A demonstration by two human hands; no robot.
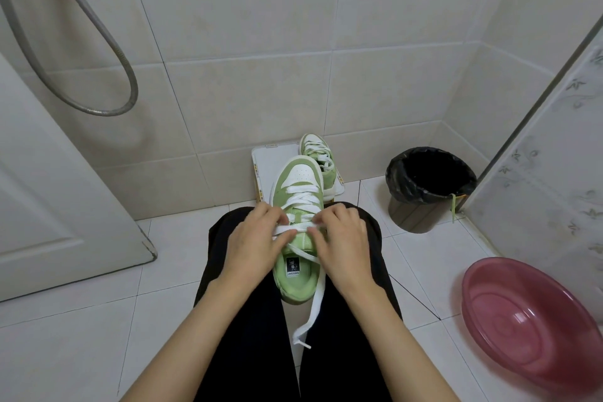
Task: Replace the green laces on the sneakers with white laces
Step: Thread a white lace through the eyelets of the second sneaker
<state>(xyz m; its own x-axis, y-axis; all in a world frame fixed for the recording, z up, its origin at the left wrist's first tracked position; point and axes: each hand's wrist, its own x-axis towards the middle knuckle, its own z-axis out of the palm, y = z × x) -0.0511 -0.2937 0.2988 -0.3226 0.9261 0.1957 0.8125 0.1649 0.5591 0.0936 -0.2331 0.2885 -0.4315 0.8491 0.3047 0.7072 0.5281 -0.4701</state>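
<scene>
Sneaker [293,179] rests on the lap [254,303] at frame centre, its white lace [318,297] pinched over the tongue [298,238] by left hand [254,238] and right hand [342,238]. Soft, flat and limp, the lace likely handles best near its stiff tip [301,343]; the insole label [292,268] is too small to read.

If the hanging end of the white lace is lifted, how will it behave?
Probably floppy: the white lace drapes limply off the sneaker and curves downward between the knees. Likely very light too, being a thin flat ribbon.
</scene>
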